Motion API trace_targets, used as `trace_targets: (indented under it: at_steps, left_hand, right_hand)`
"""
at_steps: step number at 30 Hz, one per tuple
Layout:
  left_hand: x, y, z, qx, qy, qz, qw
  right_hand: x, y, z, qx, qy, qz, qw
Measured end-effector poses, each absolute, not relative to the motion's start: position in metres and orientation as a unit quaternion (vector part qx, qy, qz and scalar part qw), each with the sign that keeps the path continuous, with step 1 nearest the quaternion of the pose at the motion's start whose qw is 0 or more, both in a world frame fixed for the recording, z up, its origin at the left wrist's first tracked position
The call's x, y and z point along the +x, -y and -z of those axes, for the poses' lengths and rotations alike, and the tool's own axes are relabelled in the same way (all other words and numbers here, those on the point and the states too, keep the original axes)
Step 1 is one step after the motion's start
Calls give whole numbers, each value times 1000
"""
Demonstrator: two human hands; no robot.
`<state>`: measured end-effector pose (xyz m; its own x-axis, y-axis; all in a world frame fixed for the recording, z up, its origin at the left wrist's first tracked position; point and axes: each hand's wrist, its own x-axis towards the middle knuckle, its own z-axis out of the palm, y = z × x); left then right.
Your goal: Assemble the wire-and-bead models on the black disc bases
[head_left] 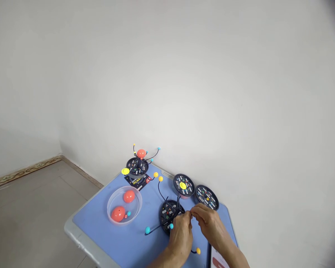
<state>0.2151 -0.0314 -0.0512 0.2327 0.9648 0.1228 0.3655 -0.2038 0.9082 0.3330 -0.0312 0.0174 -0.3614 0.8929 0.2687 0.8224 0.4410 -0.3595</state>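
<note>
Both my hands meet over a black round disc (167, 214) with coloured marks on a blue table (100, 219). My left hand (181, 232) rests on the disc's right side, its fingers pinched. My right hand (208, 219) is pinched too, fingertip to fingertip with the left. What they hold is too small to name. Thin black arms with yellow (160, 179) and blue balls (147, 230) stick out from the disc.
A built model with an orange dome (141, 153) stands at the table's far corner. A clear bowl (111, 204) holds two orange halves. Two more black discs (183, 184) (207, 197) lie by the white wall. A white and red thing (217, 260) lies near me.
</note>
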Motion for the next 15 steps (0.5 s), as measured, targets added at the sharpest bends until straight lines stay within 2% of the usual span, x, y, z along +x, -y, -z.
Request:
trace_targets:
  at_steps: [15]
  left_hand:
    - [219,31,65,660,-490,-408,398]
  right_hand:
    - [334,31,8,-553,817,84,139]
